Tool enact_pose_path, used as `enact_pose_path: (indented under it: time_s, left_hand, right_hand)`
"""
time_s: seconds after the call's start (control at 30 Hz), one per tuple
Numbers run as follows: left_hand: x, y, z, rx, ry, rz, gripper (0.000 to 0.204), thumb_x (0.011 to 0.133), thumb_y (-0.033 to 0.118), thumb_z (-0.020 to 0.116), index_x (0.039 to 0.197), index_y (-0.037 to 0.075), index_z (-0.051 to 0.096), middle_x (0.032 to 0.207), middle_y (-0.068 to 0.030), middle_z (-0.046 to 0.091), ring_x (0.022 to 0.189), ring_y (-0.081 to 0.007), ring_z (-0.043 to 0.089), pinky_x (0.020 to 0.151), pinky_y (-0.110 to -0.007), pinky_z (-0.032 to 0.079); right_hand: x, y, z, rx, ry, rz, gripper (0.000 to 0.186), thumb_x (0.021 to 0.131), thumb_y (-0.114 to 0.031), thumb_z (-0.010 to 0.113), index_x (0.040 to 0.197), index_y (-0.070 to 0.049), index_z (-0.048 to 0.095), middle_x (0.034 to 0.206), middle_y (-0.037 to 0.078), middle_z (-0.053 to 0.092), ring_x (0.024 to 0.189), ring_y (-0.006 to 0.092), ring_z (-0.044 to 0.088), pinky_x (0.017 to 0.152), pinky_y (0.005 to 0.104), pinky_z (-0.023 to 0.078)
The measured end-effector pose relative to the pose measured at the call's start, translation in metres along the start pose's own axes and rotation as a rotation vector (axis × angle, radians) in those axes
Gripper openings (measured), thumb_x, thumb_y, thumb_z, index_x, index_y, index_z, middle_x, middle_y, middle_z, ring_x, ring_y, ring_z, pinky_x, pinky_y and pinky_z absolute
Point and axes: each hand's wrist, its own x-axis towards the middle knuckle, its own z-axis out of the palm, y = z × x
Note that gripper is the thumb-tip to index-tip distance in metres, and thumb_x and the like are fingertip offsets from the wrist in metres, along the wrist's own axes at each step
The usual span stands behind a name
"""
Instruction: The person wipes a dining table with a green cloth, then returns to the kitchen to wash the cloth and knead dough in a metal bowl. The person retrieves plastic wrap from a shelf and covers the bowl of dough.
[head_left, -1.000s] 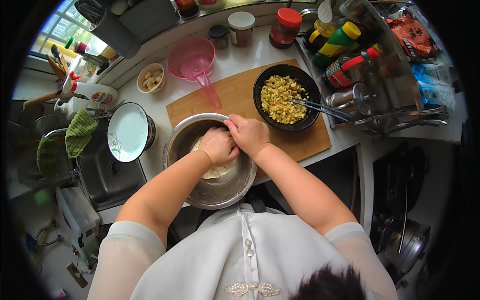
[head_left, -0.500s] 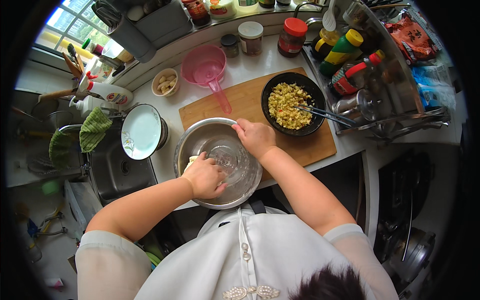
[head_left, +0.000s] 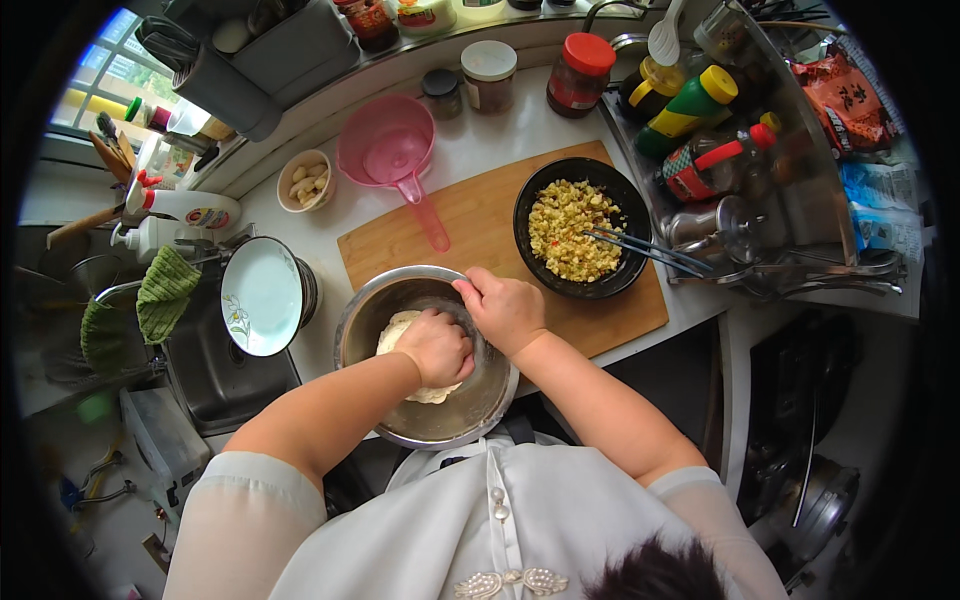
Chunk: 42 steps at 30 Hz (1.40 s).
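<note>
A metal mixing bowl (head_left: 490, 400) stands at the counter's front edge, close against my shirt. Inside it lies a lump of pale dough (head_left: 397, 328), partly covered by my left hand (head_left: 437, 349), whose fingers are curled and pressed into it. With thumb over the rim, my right hand (head_left: 503, 312) grips the bowl at its far right side. Beyond that hand, a black bowl (head_left: 632, 240) of chopped yellow filling (head_left: 572, 222) sits on a wooden cutting board (head_left: 460, 212). A pair of chopsticks (head_left: 655, 250) leans out of the filling toward the right.
A pink ladle-shaped scoop (head_left: 392, 150) lies partly over the board, beside a small bowl of garlic cloves (head_left: 305, 182). Stacked plates (head_left: 262, 292) stand near the sink (head_left: 225, 370) at left. Jars (head_left: 580, 75) line the back; a rack of bottles (head_left: 715, 160) borders the right.
My left hand has moved from the dough's side onto its top, its spread fingers now curled. The dough lies wider in the bowl. My right hand keeps holding the rim; the view has shifted slightly.
</note>
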Motion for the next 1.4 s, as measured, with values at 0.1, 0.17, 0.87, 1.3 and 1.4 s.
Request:
enact_pose_path:
  time_s: [0.1,0.17,0.87,1.3,1.4]
  left_hand:
    - [0.017,0.001,-0.005,-0.001,-0.116,-0.047,0.021,0.072,0.029,0.059,0.063,0.011,0.064,0.066,-0.0053,0.063,0.069,-0.0267,0.061,0.066,-0.043,0.047]
    - [0.020,0.000,-0.006,-0.056,-0.094,-0.077,0.021,0.073,0.029,0.058,0.064,0.011,0.064,0.066,-0.0084,0.064,0.068,-0.0310,0.063,0.065,-0.046,0.050]
    - [-0.075,0.027,-0.054,0.057,-0.273,-0.145,0.037,0.083,0.037,0.052,0.109,0.016,0.068,0.099,-0.0041,0.065,0.093,-0.0242,0.059,0.084,-0.044,0.042]
    - [-0.051,0.025,-0.003,0.026,0.170,-0.090,0.018,0.072,0.029,0.060,0.065,0.013,0.064,0.068,-0.0022,0.060,0.068,-0.0236,0.056,0.069,-0.039,0.041]
    - [-0.033,0.023,0.006,0.022,0.162,-0.103,0.026,0.077,0.031,0.056,0.061,0.013,0.066,0.062,-0.0042,0.061,0.065,-0.0253,0.058,0.068,-0.041,0.042]
  right_hand:
    - [0.000,0.001,0.000,-0.027,0.020,-0.009,0.026,0.089,-0.038,0.058,0.080,-0.014,0.065,0.062,0.012,0.062,0.058,0.0330,0.062,0.050,0.0432,0.046]
    - [-0.001,-0.002,0.001,-0.047,0.034,-0.029,0.026,0.088,-0.038,0.059,0.079,-0.014,0.065,0.063,0.012,0.063,0.059,0.0333,0.062,0.050,0.0437,0.047]
    - [-0.025,-0.005,-0.006,-0.002,-0.156,0.213,0.025,0.084,-0.032,0.058,0.089,-0.009,0.067,0.084,0.017,0.068,0.081,0.0360,0.065,0.072,0.0460,0.051]
    - [-0.031,-0.005,0.005,0.004,-0.072,0.176,0.021,0.081,-0.029,0.063,0.077,-0.009,0.064,0.072,0.016,0.064,0.070,0.0370,0.063,0.062,0.0469,0.048]
    - [-0.032,-0.001,0.004,0.003,-0.015,0.171,0.023,0.080,-0.032,0.065,0.077,-0.009,0.064,0.071,0.016,0.064,0.068,0.0372,0.062,0.062,0.0466,0.049]
